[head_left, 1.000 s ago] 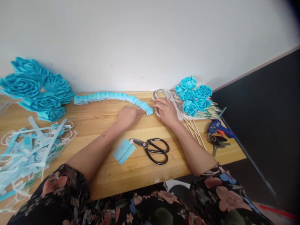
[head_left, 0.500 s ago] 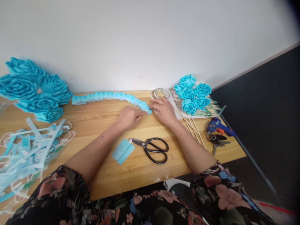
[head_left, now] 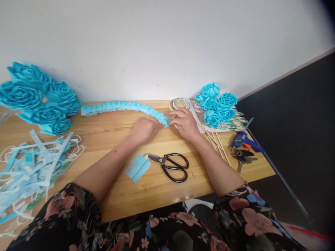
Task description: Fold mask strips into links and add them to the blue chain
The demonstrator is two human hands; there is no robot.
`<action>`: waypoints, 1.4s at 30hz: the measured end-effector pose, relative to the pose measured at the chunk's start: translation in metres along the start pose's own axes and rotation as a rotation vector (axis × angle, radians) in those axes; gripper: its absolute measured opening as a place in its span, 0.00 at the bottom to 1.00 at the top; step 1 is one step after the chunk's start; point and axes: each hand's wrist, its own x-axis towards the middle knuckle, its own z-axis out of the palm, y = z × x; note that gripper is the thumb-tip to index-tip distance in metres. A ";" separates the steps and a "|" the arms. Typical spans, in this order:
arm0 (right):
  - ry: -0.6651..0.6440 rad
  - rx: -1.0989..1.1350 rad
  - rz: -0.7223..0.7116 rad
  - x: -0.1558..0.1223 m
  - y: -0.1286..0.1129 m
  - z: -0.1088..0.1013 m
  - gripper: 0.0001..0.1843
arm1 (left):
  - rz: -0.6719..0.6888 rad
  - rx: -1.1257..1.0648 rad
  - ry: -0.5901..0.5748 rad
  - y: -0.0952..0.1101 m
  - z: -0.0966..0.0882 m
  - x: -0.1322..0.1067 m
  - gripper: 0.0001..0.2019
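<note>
A long curved strip of pleated light-blue fabric (head_left: 123, 106) lies along the back of the table, its right end bending toward me. My left hand (head_left: 147, 130) is closed at that right end, its fingertips on the near edge; the grip itself is partly hidden. Just right of the same end is my right hand (head_left: 186, 124), its fingers apart and the fingertips close to or touching the last fold. In front of my hands lie black-handled scissors (head_left: 161, 160), blades pointing left. Their tip meets a small blue fabric square (head_left: 138, 168).
Large blue fabric roses (head_left: 39, 97) stand at the left, above a heap of cut strips and ear loops (head_left: 39, 170). At the right are smaller roses (head_left: 211, 104), tape rolls (head_left: 180, 103), wooden sticks (head_left: 216, 143), a blue glue gun (head_left: 242, 139) and keys (head_left: 243, 158).
My right hand's fingertips have drawn slightly right, away from the strip's end, and spread a little. The left hand stays at the end with its fingers shifted slightly.
</note>
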 end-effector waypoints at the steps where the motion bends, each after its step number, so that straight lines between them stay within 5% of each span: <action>1: -0.010 0.010 -0.014 0.000 -0.001 0.001 0.18 | 0.003 0.018 -0.001 0.000 0.000 0.000 0.19; 23: 0.010 -0.014 0.048 -0.001 0.007 0.007 0.18 | 0.059 0.094 -0.024 0.004 0.003 -0.001 0.19; 31: 0.067 -0.008 0.052 -0.002 0.003 0.009 0.21 | -0.064 -0.080 0.158 0.000 0.001 -0.005 0.18; 42: -0.072 -0.067 0.083 0.003 -0.002 0.010 0.22 | -0.077 0.154 0.019 0.008 0.002 0.000 0.20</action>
